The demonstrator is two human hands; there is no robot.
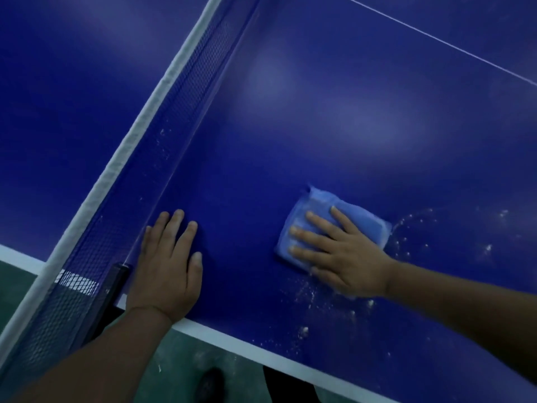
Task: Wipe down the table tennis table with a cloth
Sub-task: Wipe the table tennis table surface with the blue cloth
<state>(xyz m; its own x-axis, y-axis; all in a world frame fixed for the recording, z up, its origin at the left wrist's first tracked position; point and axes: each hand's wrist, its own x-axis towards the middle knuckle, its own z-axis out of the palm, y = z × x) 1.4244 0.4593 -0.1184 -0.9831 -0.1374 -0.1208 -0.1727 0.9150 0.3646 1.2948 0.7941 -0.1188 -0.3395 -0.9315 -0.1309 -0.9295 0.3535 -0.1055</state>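
Flat left hand point(167, 264) on speckled blue table point(334, 135), flat right hand point(340, 253) on cloth point(313, 216) beside net point(151, 117).

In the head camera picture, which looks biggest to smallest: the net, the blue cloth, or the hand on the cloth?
1. Net, biggest.
2. Right hand and cloth: too alike to rank; the hand hides part of the cloth.

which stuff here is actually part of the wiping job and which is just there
Part of the job:
- folded light blue cloth, pressed flat under the right hand
- dark blue table tennis table top
- white specks on it
- left hand, flat on the table

Just there:
- white-edged mesh net
- black net post
- green floor
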